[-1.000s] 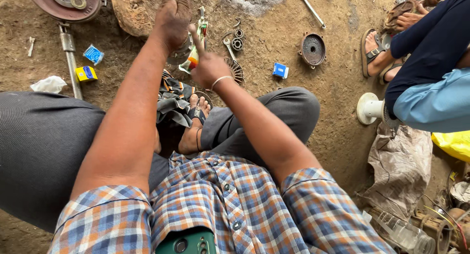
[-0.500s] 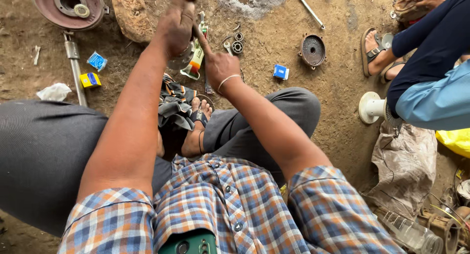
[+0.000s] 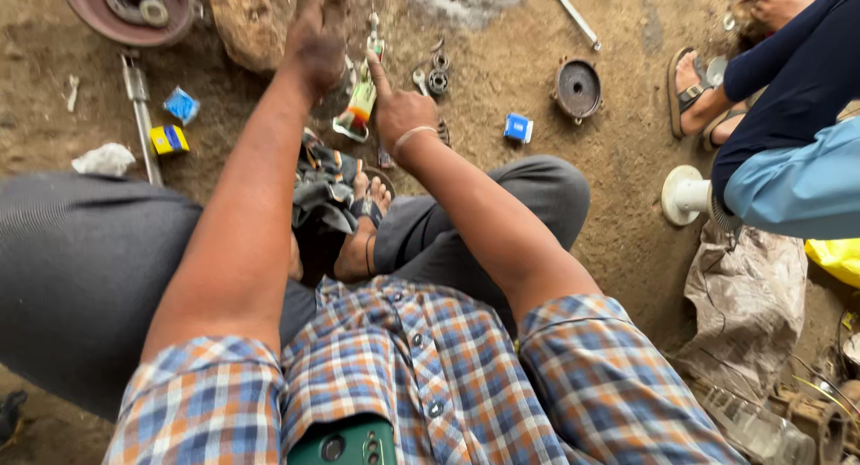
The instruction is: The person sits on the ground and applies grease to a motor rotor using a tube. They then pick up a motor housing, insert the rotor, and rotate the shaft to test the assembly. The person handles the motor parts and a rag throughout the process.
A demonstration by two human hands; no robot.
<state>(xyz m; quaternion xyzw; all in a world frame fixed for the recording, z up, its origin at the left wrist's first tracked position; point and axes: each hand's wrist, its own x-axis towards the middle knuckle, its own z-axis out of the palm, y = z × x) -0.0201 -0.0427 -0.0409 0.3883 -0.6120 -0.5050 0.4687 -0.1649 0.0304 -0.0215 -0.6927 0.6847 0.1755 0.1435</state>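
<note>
Person sits on dirt floor (image 3: 555, 250), both arms stretched fwd. Left hand (image 3: 318, 44) is grimy, resting on a rusty round metal part (image 3: 251, 21) at top of view; fingers run out of frame, so can't tell if curled or spread. Right hand (image 3: 399, 116) w/ thin wrist band has index finger pointing up, other fingers folded in, touching a small tube/bottle w/ green-orange label (image 3: 358, 107) that lies on the floor betw. the two hands. Just beyond: small bearings (image 3: 437, 75). Left side: long metal shaft (image 3: 141, 116), blue packet (image 3: 182, 105), yellow-blue box (image 3: 168, 140), brake drum (image 3: 125, 4). Right: blue box (image 3: 518, 127), round dark housing (image 3: 578, 89), wrench (image 3: 575, 15). Another person's sandalled foot (image 3: 690, 84) at far right.
</note>
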